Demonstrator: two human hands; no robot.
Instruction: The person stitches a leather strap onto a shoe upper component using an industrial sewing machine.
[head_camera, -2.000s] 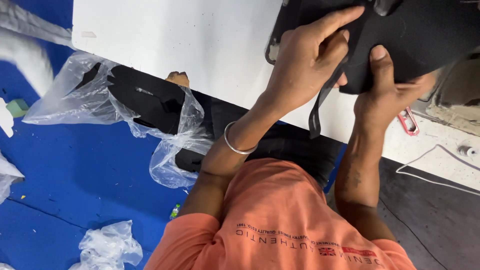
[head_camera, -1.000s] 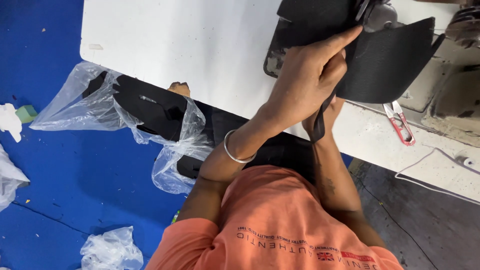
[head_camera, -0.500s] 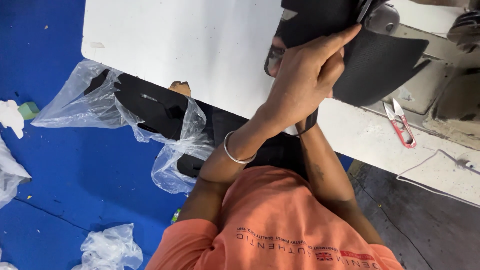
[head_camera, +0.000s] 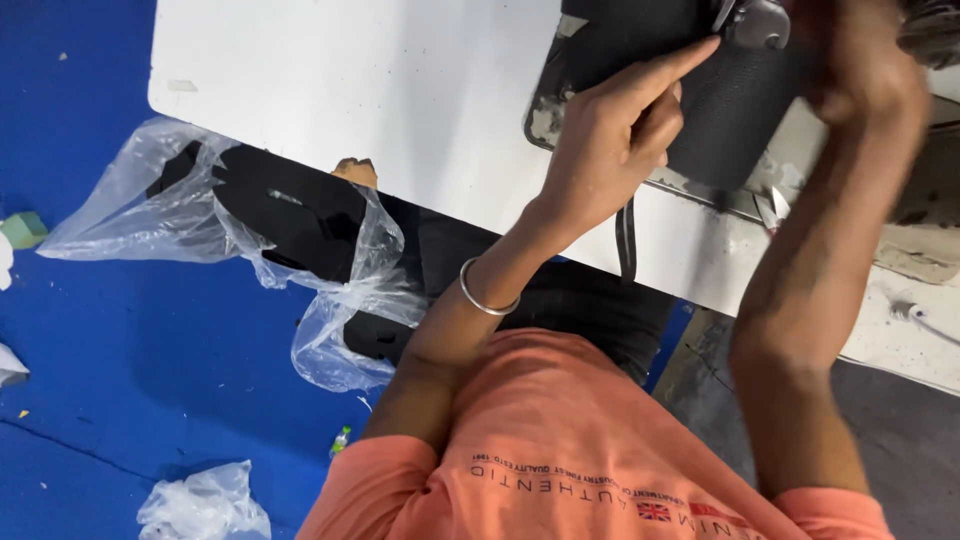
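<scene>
- Our left hand (head_camera: 610, 150) rests on the black fabric piece (head_camera: 725, 110), the forefinger stretched flat and pointing toward the metal presser part (head_camera: 755, 22), the other fingers curled in together with a narrow black strap (head_camera: 627, 240) running out from beneath them.
- The fabric lies directly under and beyond that hand, at the far right of the white table (head_camera: 350, 90), spread over the worn metal bed plate (head_camera: 545, 115).
- Our right hand (head_camera: 860, 65) hovers over the upper right edge of the fabric; it is blurred, so we cannot tell whether its fingers are apart or closed on anything.
- The fabric looks matte and finely grained, curved along its lower edge; the strap hangs limp over the table edge.
- A thin silver bangle (head_camera: 487, 297) circles our left wrist.
- Below the table, crinkled clear plastic bags (head_camera: 200, 215) hold more black pieces, on a blue floor (head_camera: 120, 380).
</scene>
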